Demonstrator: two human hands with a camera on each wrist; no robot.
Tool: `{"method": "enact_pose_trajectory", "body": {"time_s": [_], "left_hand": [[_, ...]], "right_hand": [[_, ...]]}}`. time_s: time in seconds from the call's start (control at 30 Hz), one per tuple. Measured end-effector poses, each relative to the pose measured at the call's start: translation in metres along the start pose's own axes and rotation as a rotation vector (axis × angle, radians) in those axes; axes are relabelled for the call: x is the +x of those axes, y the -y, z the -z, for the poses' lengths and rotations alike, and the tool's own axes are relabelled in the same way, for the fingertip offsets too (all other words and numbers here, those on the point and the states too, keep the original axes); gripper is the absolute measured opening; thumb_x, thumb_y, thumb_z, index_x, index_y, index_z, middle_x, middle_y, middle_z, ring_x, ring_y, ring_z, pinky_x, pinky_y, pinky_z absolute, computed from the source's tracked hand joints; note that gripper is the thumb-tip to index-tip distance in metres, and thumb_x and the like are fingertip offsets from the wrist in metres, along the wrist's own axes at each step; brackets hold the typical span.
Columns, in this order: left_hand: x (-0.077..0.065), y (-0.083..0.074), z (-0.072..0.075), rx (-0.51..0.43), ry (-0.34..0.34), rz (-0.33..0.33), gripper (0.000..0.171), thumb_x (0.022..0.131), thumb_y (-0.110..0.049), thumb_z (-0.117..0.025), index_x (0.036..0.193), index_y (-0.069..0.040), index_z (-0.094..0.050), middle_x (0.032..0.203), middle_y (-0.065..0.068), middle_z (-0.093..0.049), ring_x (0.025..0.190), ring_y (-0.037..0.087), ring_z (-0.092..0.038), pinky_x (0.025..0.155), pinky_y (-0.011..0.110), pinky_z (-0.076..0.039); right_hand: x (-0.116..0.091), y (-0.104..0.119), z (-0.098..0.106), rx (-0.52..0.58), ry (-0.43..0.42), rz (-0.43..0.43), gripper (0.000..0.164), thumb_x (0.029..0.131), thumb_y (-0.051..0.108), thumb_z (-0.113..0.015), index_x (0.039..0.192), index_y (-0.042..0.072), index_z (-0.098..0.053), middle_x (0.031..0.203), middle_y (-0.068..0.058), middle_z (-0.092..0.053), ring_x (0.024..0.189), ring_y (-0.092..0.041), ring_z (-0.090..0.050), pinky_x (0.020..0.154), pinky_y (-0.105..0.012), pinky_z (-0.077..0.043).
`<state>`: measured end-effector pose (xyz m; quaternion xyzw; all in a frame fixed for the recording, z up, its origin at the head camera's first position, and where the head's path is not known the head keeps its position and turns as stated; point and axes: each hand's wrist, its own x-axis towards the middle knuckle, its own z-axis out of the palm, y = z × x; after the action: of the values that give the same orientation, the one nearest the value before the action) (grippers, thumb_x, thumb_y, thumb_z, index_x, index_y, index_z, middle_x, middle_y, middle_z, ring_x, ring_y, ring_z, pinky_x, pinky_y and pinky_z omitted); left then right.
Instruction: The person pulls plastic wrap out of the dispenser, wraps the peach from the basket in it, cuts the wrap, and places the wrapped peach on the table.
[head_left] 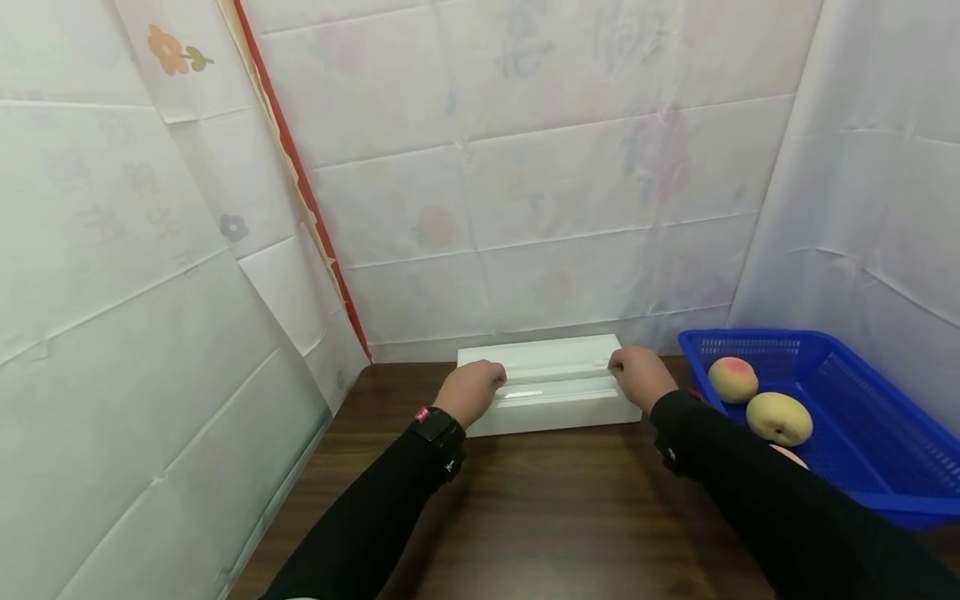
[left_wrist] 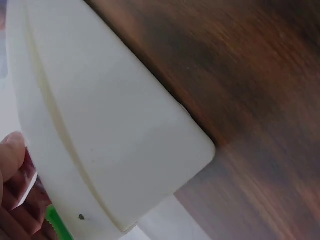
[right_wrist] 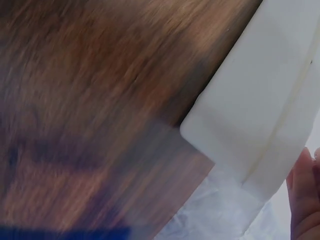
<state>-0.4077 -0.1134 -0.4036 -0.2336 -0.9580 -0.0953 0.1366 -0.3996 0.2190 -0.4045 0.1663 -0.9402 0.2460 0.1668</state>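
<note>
A long white box (head_left: 555,412), which looks like a plastic wrap dispenser, lies on the wooden table near the back wall. Its upper part stands open, and something shiny and clear shows in the slot along the middle. My left hand (head_left: 471,392) grips it toward the left end with thumb and bent fingers. Toward the right end, my right hand (head_left: 642,377) pinches its upper edge. A green piece (left_wrist: 57,222) shows by the left fingers in the left wrist view. Whether the fingertips hold the lid or clear film is hidden.
A blue plastic basket (head_left: 877,417) stands at the right, beside my right forearm. Inside are a peach (head_left: 733,380), a yellow fruit (head_left: 779,418) and part of another fruit. White cloth (head_left: 540,167) hangs behind and on both sides of the brown table (head_left: 540,508).
</note>
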Motion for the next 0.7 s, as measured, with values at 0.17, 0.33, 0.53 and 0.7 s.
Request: {"method": "enact_pose_trajectory", "body": {"time_s": [0.17, 0.33, 0.53, 0.7], "left_hand": [[-0.0011, -0.002, -0.0021, 0.212, -0.075, -0.058, 0.014, 0.106, -0.014, -0.061, 0.11, -0.021, -0.073, 0.099, -0.002, -0.077, 0.085, 0.014, -0.073, 0.07, 0.031, -0.059], [-0.0039, -0.0019, -0.0021, 0.207, -0.091, -0.06, 0.016, 0.105, -0.009, -0.06, 0.116, -0.019, -0.067, 0.101, 0.003, -0.078, 0.088, 0.019, -0.075, 0.073, 0.033, -0.061], [-0.0022, 0.0017, 0.0, 0.053, -0.049, -0.015, 0.018, 0.109, -0.019, -0.058, 0.122, -0.017, -0.071, 0.109, 0.004, -0.078, 0.101, 0.018, -0.075, 0.09, 0.034, -0.06], [-0.0016, 0.0044, 0.0055, -0.024, -0.02, -0.007, 0.022, 0.1, -0.029, -0.075, 0.117, -0.015, -0.077, 0.11, 0.002, -0.079, 0.103, 0.017, -0.074, 0.092, 0.034, -0.06]], "right_hand": [[-0.002, -0.0006, 0.0004, 0.042, 0.008, -0.053, 0.014, 0.103, 0.005, -0.065, 0.105, -0.001, -0.078, 0.099, -0.016, -0.077, 0.09, -0.03, -0.071, 0.081, -0.05, -0.057], [-0.001, -0.0012, -0.0003, 0.049, -0.012, -0.063, 0.015, 0.103, 0.006, -0.065, 0.105, -0.001, -0.078, 0.101, -0.018, -0.078, 0.092, -0.032, -0.072, 0.084, -0.052, -0.057], [-0.0003, -0.0019, -0.0003, 0.045, -0.02, -0.066, 0.015, 0.102, 0.007, -0.066, 0.103, 0.001, -0.079, 0.099, -0.016, -0.078, 0.089, -0.03, -0.072, 0.083, -0.052, -0.057], [-0.0002, -0.0032, 0.0012, 0.017, 0.0, -0.061, 0.014, 0.101, 0.016, -0.072, 0.094, 0.005, -0.079, 0.089, -0.01, -0.075, 0.08, -0.023, -0.066, 0.076, -0.046, -0.054]]}}
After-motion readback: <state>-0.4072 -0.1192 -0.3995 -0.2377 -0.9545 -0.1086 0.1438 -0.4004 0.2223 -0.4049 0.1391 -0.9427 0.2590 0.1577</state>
